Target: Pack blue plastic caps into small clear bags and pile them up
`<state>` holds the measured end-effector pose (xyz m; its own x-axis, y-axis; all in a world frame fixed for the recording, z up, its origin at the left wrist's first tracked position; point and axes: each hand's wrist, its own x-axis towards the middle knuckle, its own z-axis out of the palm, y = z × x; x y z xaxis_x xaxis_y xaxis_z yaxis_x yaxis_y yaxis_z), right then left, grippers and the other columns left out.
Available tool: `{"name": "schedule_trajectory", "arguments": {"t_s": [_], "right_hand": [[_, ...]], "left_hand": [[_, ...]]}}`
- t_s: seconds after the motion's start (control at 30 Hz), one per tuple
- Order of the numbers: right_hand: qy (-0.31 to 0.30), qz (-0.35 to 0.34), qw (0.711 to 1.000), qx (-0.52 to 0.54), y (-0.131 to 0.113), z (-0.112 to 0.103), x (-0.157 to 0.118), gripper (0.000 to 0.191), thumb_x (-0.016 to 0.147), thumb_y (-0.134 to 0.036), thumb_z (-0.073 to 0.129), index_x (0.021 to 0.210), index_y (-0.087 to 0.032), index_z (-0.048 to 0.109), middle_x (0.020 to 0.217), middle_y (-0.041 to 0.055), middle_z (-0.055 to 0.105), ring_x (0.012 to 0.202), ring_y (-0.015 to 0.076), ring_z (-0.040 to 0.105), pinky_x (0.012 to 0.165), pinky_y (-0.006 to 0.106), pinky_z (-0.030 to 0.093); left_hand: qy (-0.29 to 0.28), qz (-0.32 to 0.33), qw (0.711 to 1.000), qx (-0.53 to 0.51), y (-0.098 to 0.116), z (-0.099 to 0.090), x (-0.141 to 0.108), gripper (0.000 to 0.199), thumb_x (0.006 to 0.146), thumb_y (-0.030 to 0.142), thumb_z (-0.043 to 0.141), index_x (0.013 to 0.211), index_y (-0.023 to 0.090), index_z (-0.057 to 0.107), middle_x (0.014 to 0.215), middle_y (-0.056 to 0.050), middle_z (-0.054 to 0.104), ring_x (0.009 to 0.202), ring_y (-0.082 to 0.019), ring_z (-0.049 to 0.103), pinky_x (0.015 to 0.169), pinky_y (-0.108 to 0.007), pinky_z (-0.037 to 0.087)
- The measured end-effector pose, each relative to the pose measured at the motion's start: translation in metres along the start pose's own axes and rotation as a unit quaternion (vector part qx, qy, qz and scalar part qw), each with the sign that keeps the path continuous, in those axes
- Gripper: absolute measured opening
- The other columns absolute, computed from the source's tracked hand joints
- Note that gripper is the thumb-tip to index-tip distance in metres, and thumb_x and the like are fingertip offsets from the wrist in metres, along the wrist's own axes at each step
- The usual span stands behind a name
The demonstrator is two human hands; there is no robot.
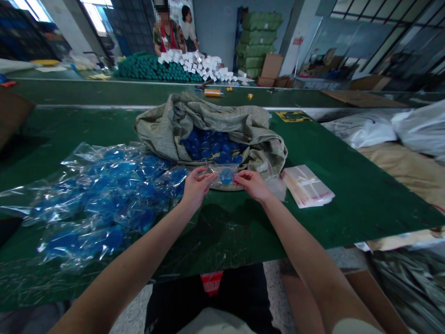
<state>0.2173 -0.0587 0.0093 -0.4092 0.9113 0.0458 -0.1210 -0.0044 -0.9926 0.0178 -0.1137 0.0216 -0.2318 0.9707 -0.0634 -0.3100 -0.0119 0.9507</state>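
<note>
The left hand (197, 188) and right hand (252, 184) each pinched an edge of a clear plastic bag (213, 170), stretching the thin film taut around a round blue piece (226, 176). Left of the hands lay a glossy heap of bagged blue pieces (104, 204); to the right, a flat stack of clear bags (306, 186). Ahead, a crumpled woven sack (208, 116) cradled loose blue pieces (208, 148).

Two hands in all: one left hand (196, 188), one right hand (252, 183). Between them, one small clear bag (208, 172) around one blue disc (226, 176). Far ahead, one woven sack (205, 118) and two standing people (168, 35). To the right, one stack of flat clear bags (306, 186). Blue discs (208, 148) in the sack and clear packets (104, 199) on the left: too many to count.
</note>
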Motion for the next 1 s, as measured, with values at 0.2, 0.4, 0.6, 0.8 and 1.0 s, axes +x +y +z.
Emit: {"name": "schedule_trajectory", "arguments": {"t_s": [0.2, 0.4, 0.6, 0.8, 1.0], "right_hand": [[0.008, 0.017, 0.999, 0.040, 0.004, 0.001, -0.002, 0.029, 0.061, -0.041, 0.080, 0.073, -0.018, 0.065, 0.073, -0.0014, 0.066, 0.068, 0.0108, 0.059, 0.071, 0.026, 0.047], [0.010, 0.002, 0.999, 0.040, 0.006, 0.001, -0.003, 0.025, 0.064, -0.037, 0.079, 0.075, -0.019, 0.067, 0.073, -0.0019, 0.066, 0.068, 0.0103, 0.060, 0.072, 0.026, 0.047], [0.017, -0.026, 1.000, 0.001, 0.003, 0.005, -0.005, 0.022, 0.066, -0.036, 0.077, 0.076, -0.019, 0.068, 0.073, -0.0008, 0.067, 0.070, 0.0122, 0.060, 0.074, 0.027, 0.047], [0.006, -0.022, 0.999, 0.041, 0.005, 0.009, -0.006, 0.023, 0.066, -0.037, 0.078, 0.075, -0.018, 0.067, 0.072, -0.0013, 0.066, 0.069, 0.0117, 0.059, 0.073, 0.027, 0.047], [-0.013, 0.005, 0.993, 0.119, 0.009, 0.017, -0.008, 0.025, 0.061, -0.034, 0.081, 0.074, -0.019, 0.067, 0.073, -0.0015, 0.065, 0.069, 0.0106, 0.060, 0.073, 0.025, 0.048]], "left_hand": [[-0.054, -0.033, 0.996, -0.056, 0.005, -0.001, -0.005, 0.051, 0.061, 0.031, 0.080, 0.099, 0.019, 0.049, 0.086, -0.001, 0.070, 0.035, 0.002, 0.032, 0.032, -0.015, 0.019], [-0.037, -0.041, 0.998, -0.017, -0.002, -0.003, -0.004, 0.054, 0.056, 0.031, 0.083, 0.097, 0.018, 0.051, 0.080, 0.001, 0.068, 0.035, -0.001, 0.040, 0.031, -0.015, 0.021], [-0.023, -0.010, 0.999, -0.038, -0.003, -0.006, -0.004, 0.051, 0.058, 0.025, 0.082, 0.097, 0.018, 0.051, 0.070, 0.004, 0.065, 0.038, -0.002, 0.044, 0.033, -0.014, 0.023], [-0.004, -0.007, 0.997, -0.078, -0.002, -0.007, -0.007, 0.053, 0.055, 0.020, 0.082, 0.095, 0.019, 0.048, 0.069, 0.004, 0.065, 0.044, -0.004, 0.050, 0.034, -0.014, 0.024], [-0.006, -0.021, 0.993, -0.114, 0.006, -0.003, -0.015, 0.055, 0.052, 0.019, 0.083, 0.093, 0.019, 0.046, 0.068, 0.005, 0.064, 0.042, -0.004, 0.047, 0.033, -0.014, 0.023]]}}
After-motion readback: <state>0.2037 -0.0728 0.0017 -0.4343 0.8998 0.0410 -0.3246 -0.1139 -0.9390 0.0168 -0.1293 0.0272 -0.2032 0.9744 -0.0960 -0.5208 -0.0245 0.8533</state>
